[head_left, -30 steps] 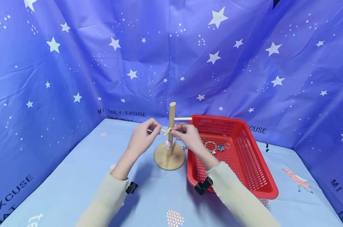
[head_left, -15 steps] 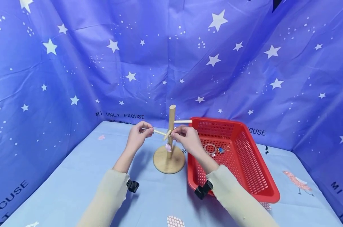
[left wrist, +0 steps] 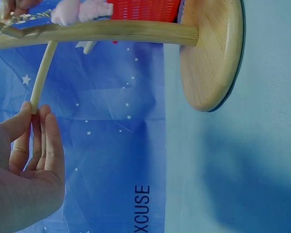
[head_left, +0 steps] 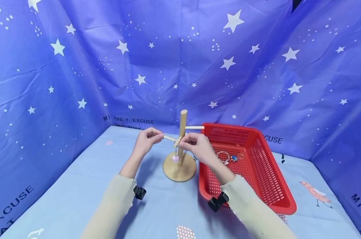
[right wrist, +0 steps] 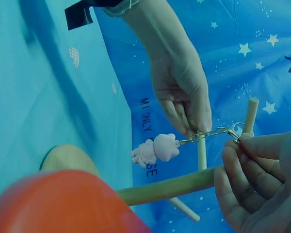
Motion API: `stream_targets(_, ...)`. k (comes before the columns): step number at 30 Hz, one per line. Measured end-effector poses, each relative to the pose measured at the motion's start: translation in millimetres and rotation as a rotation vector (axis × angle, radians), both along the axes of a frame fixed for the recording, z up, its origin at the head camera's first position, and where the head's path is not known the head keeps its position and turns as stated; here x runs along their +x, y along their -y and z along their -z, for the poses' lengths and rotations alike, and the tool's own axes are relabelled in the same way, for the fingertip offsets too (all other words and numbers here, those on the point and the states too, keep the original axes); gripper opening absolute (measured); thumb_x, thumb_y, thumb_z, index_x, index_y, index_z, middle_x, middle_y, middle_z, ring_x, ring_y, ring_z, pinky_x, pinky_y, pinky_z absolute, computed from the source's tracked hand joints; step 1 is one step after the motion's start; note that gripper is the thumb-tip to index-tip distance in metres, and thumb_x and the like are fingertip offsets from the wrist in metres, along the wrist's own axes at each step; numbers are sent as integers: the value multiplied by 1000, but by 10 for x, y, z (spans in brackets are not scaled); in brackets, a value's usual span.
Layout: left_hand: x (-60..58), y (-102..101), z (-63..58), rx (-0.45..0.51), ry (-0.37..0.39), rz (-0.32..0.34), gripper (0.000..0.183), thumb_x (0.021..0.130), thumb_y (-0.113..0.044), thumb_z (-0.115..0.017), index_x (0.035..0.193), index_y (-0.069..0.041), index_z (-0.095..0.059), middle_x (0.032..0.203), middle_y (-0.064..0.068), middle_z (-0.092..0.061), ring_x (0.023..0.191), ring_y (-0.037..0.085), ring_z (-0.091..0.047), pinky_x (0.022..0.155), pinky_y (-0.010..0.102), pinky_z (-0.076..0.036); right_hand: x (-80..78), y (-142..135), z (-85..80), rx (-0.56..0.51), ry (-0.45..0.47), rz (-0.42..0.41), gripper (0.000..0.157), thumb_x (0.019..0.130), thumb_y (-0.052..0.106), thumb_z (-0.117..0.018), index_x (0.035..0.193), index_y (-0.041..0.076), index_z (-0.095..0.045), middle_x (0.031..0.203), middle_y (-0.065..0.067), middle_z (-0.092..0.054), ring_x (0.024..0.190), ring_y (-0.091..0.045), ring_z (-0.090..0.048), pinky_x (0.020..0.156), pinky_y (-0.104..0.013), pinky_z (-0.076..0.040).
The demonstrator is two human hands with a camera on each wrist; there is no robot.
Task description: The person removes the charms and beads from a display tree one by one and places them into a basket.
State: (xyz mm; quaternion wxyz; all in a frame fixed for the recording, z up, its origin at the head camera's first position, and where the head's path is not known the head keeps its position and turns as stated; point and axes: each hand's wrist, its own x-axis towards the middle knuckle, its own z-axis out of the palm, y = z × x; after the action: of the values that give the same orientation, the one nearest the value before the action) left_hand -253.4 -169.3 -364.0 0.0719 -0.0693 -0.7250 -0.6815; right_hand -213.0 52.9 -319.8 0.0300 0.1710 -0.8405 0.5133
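My left hand [head_left: 146, 141] pinches the tip of a thin peg [left wrist: 43, 75] on a wooden stand [head_left: 183, 121], between thumb and fingertips. With thumb and index finger, my right hand [head_left: 198, 146] pinches the metal clasp of a keychain [right wrist: 166, 147]. Its ring loops around another short peg [right wrist: 251, 114], which points toward me in the head view. From the clasp a gold chain hangs down, ending in a pink plush-like figure close to the post. The round base [left wrist: 211, 58] stands flat on the table.
Right of the stand sits a red perforated basket [head_left: 202, 186]. In it lie a beaded bracelet [head_left: 223, 157] and a small blue charm [head_left: 234, 158] with a ring. One more peg [head_left: 194, 127] reaches toward the basket rim. A star-patterned blue curtain [head_left: 156, 99] closes the back.
My left hand has moved left, away from the post, to the peg's tip. The pink figure hangs slightly lower. My right hand stays beside the post.
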Motion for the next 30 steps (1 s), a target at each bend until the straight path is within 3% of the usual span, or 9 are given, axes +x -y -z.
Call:
stream_targets(10,16,6,-15,-37,-11,-6,22,91,-4,-70,106,11,-65,79,-12,-69,76,1,-68,80,19,-63,153,-25,-75,7,-37,-176,6,90,8,-72,92,2,-73,90,-12,-75,75,-12,-65,70,-22,-58)
stream_targets(14,16,14,-5,-60,-6,-8,23,91,-6,-71,107,10,-65,79,-12,-68,77,2,-68,80,19,-63,202,-90,-119,29,-34,-200,4,90,6,-71,91,3,-73,88,-10,-74,77,-11,-65,74,-25,-59)
stream_targets(19,19,6,-8,-64,-7,-3,23,92,-6,-70,107,10,-65,79,-13,-68,78,2,-68,82,21,-64,224,-314,-169,27,-14,-170,5,89,7,-71,90,2,-71,85,-9,-73,77,-10,-65,75,-26,-59)
stream_targets(26,27,7,-5,-70,5,-5,23,92,-7,-70,107,10,-65,80,-12,-68,79,2,-68,84,24,-64,235,-749,-223,57,-10,-66,11,91,14,-72,95,4,-71,89,-11,-73,72,-7,-61,66,-21,-56)
stream_targets(30,34,30,-3,-84,-1,-1,25,92,-9,-70,107,10,-65,81,-9,-70,80,4,-69,86,27,-64,242,-1025,-227,77,-11,-16,14,93,17,-70,97,4,-70,89,-10,-72,75,-7,-64,68,-22,-59)
